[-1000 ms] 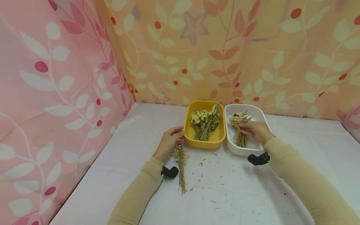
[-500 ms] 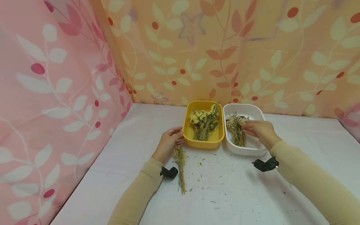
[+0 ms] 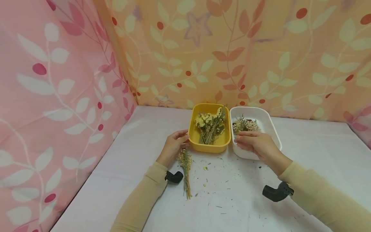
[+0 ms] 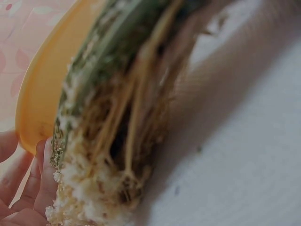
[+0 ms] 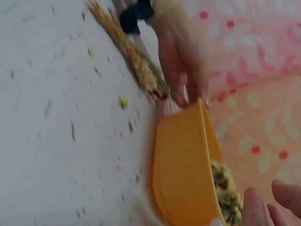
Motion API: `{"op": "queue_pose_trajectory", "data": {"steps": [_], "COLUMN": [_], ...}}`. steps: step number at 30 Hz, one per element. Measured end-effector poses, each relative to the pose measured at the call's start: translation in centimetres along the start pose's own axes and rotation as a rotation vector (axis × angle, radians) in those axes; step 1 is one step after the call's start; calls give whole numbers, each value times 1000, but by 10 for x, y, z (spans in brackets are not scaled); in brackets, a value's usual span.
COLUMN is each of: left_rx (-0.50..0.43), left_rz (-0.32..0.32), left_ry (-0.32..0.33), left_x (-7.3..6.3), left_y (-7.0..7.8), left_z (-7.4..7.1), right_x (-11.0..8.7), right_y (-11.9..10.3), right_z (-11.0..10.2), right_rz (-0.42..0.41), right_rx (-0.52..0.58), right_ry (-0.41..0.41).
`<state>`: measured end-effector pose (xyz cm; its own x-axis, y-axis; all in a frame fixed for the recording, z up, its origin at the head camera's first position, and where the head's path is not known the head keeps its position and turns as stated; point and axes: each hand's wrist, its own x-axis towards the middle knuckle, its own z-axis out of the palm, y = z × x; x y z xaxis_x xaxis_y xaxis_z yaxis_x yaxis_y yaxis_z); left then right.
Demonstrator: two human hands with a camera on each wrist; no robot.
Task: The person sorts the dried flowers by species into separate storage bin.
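Observation:
In the head view my left hand (image 3: 173, 146) touches the left side of the yellow bin (image 3: 210, 148) with loosely bent fingers. Pale yellow dried flowers (image 3: 209, 124) lie in that bin. Below the hand a bunch of dried flowers (image 3: 185, 167) lies on the table, blossoms toward the bin; the same bunch (image 4: 108, 117) looms large and blurred in the left wrist view. My right hand (image 3: 258, 143) hovers over the near part of the white bin (image 3: 275, 135), holding nothing. Cream dried flowers (image 3: 246, 124) sit inside it, their stems hidden behind the hand.
The two bins stand side by side near the orange leaf-patterned cloth (image 3: 203, 64) at the back. A pink cloth (image 3: 58, 96) hangs along the left. Bits of stem and petal (image 3: 205, 168) are scattered over the white table (image 3: 232, 206).
My right hand has let go of the dried flowers in the white bin and drawn back toward the near rim. The left hand stays at the yellow bin.

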<state>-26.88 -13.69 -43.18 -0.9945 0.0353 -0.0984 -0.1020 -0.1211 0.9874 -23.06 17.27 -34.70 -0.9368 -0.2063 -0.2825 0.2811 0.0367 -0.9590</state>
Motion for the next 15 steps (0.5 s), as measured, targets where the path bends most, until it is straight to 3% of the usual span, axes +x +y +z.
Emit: {"op": "queue_pose_trajectory", "data": {"steps": [8, 15], "left_rx": [8, 1], "left_rz": [-4, -3], "left_ry": [1, -1], "left_x": [-1, -1], "left_y": [1, 2], "left_z": [0, 1], "right_x": [-7, -4], "right_y": [23, 42], "right_z": [36, 54], "right_rz": [22, 33], "right_rx": [3, -52], "right_ry": [-87, -132]}}
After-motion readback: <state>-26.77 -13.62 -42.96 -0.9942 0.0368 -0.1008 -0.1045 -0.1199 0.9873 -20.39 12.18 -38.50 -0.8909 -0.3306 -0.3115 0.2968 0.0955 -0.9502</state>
